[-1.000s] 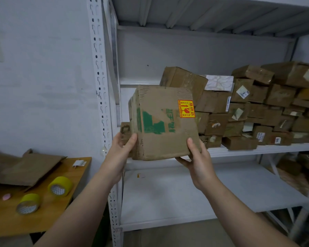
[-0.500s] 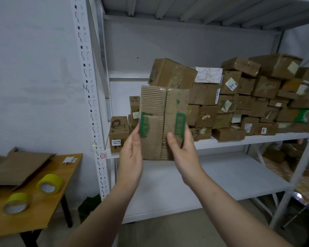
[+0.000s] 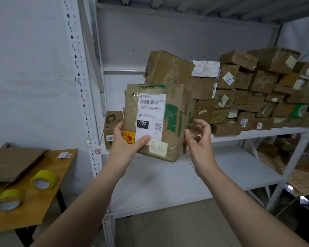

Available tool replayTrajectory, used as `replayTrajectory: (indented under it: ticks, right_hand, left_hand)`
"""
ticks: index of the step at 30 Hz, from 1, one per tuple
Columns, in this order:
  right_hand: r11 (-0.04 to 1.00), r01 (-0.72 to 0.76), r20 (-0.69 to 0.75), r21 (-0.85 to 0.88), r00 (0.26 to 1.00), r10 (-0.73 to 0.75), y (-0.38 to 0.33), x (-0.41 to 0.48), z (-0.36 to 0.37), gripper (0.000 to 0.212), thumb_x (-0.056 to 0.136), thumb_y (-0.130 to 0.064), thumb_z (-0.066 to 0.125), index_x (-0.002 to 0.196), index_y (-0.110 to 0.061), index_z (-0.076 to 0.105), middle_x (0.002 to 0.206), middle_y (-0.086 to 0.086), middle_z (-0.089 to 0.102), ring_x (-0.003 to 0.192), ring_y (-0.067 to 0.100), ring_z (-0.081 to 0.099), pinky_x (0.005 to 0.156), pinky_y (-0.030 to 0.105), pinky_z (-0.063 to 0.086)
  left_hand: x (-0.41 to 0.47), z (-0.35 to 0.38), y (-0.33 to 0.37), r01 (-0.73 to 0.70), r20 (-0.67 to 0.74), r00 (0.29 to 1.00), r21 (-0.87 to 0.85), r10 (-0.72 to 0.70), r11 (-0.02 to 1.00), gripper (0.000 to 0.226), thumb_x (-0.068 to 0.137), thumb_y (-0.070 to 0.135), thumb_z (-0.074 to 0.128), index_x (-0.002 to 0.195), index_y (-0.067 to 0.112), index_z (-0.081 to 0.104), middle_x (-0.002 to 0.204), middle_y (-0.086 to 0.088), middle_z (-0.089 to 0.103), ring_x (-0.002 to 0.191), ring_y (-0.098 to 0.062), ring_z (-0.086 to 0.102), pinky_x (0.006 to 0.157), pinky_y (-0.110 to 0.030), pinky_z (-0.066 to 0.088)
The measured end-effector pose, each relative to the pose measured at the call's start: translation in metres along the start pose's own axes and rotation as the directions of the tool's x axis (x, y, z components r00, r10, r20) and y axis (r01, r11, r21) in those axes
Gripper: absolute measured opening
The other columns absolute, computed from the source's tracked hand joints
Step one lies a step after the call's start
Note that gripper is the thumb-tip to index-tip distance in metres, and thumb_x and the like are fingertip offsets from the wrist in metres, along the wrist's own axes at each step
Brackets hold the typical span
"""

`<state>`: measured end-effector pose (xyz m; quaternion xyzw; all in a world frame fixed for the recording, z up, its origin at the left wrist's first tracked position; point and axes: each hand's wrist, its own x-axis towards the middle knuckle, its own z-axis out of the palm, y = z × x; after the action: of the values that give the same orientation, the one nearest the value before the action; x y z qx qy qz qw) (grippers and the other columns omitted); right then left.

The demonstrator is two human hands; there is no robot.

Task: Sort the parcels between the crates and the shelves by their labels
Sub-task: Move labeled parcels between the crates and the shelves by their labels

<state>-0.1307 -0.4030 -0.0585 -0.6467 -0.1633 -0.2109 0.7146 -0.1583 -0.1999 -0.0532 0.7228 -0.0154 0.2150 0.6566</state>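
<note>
So the parcel (image 3: 173, 120) is held up in front of the shelf (image 3: 257, 131), not resting on anything, with its label (image 3: 151, 114) turned to the camera. "032-038-E01" and a big "032" can be read on it, so the label check looks to be the step in hand.

The left hand (image 3: 127, 145) is wrapped round the bottom-left corner. Its thumb (image 3: 143, 139) is pressed flat over the label's lower edge, and the other fingers are hidden behind the cardboard. From that hand the parcel sits up at roughly 1 o'clock. All the weight seems to be carried there.

The right hand (image 3: 199, 139) is parked just beside the right edge, with the parcel at its 9 o'clock. The fingers are loosely curled and nothing is pinched. Whether the thumb tip actually touches the cardboard can't be told.

The long axis runs 12 to 6, tipped a little. For any placing move the right side probably needs to be gripped first, since a one-corner hold could let it swing.

A stack of boxes (image 3: 248, 90) is piled at 2 o'clock from the parcel, and a small box (image 3: 112, 125) stands behind it at 9. No crates are seen. A table (image 3: 48, 175) with tape rolls (image 3: 43, 181) is down at 8 o'clock.
</note>
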Motion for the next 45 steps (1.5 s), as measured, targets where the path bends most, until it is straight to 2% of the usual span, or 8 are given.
replayTrajectory:
  ticks: [4,8,16,21,25,31,38,45]
  right_hand:
    - [0.98,-0.189,0.191,0.069,0.966,0.173,0.003,-0.002,0.005,0.066,0.08,-0.065,0.052,0.141,-0.045,0.038,0.132,-0.022,0.055,0.121,0.002,0.052,0.095,0.033,0.046]
    - [0.974,-0.192,0.178,0.124,0.969,0.169,0.01,-0.004,0.017,0.07,0.079,-0.045,0.061,0.144,-0.036,0.038,0.129,-0.013,0.061,0.115,0.009,0.061,0.094,0.041,0.052]
    - [0.975,-0.189,0.181,0.113,0.969,0.167,0.018,0.003,0.04,0.07,0.078,-0.049,0.061,0.143,-0.038,0.039,0.133,-0.011,0.059,0.119,0.011,0.058,0.102,0.046,0.046]
    - [0.976,-0.184,0.164,0.113,0.973,0.165,0.022,0.005,0.052,0.069,0.078,-0.05,0.06,0.143,-0.037,0.04,0.131,-0.011,0.06,0.117,0.01,0.059,0.101,0.044,0.047]
    - [0.973,-0.179,0.05,0.143,0.984,0.173,0.029,0.002,0.049,0.058,0.082,-0.046,0.059,0.137,-0.03,0.05,0.124,-0.007,0.065,0.115,0.015,0.061,0.099,0.044,0.049]
    - [0.983,-0.175,-0.048,0.054,0.983,0.177,0.044,-0.008,0.019,0.067,0.076,-0.043,0.067,0.138,-0.026,0.048,0.119,-0.007,0.067,0.108,0.016,0.065,0.079,0.031,0.056]
    - [0.982,-0.188,-0.296,-0.032,0.94,0.17,0.062,-0.031,-0.05,0.048,0.09,-0.031,0.062,0.136,-0.022,0.049,0.113,-0.009,0.07,0.101,0.011,0.067,0.073,0.02,0.055]
    - [0.968,-0.246,-0.546,-0.045,0.818,0.183,0.066,-0.058,-0.164,0.046,0.09,-0.031,0.065,0.134,-0.026,0.052,0.113,-0.01,0.07,0.103,0.009,0.067,0.075,0.019,0.054]
  left_hand:
    - [-0.002,0.002,-0.002,-0.132,-0.152,0.978,0.094,0.145,0.987,0.063,0.082,0.033,0.07,0.137,0.024,0.042,0.126,0.004,0.046,0.108,-0.006,0.054,0.092,-0.028,0.049]
    - [-0.003,0.0,-0.003,-0.176,-0.176,0.967,0.074,0.186,0.982,0.052,0.086,0.028,0.067,0.134,0.024,0.047,0.12,0.008,0.044,0.103,0.001,0.055,0.087,-0.02,0.05]
    - [0.006,-0.019,-0.012,-0.17,-0.201,0.965,0.02,0.171,0.985,0.046,0.085,0.027,0.067,0.126,0.029,0.047,0.116,0.012,0.046,0.1,0.004,0.054,0.069,-0.004,0.047]
    - [0.012,-0.03,-0.016,-0.186,-0.192,0.962,0.049,0.192,0.981,0.046,0.085,0.03,0.067,0.127,0.029,0.047,0.123,0.007,0.047,0.1,0.017,0.049,0.074,-0.004,0.047]
    - [0.016,-0.033,-0.024,-0.164,-0.054,0.985,-0.048,0.161,0.985,0.044,0.086,0.025,0.066,0.127,0.023,0.048,0.125,0.002,0.057,0.114,-0.008,0.057,0.095,-0.035,0.052]
    - [0.018,-0.001,-0.048,-0.16,0.077,0.98,-0.247,0.184,0.956,0.039,0.083,0.015,0.068,0.115,0.027,0.05,0.114,0.01,0.064,0.106,-0.002,0.062,0.083,-0.013,0.049]
    - [0.016,0.077,-0.073,-0.079,0.291,0.939,-0.335,0.183,0.939,0.036,0.086,0.005,0.065,0.109,0.029,0.051,0.111,0.012,0.064,0.104,0.0,0.062,0.085,-0.015,0.047]
    - [-0.004,0.209,-0.094,0.027,0.517,0.843,-0.31,0.145,0.95,0.033,0.089,0.014,0.065,0.107,0.037,0.051,0.108,0.017,0.065,0.103,0.0,0.061,0.085,-0.018,0.046]
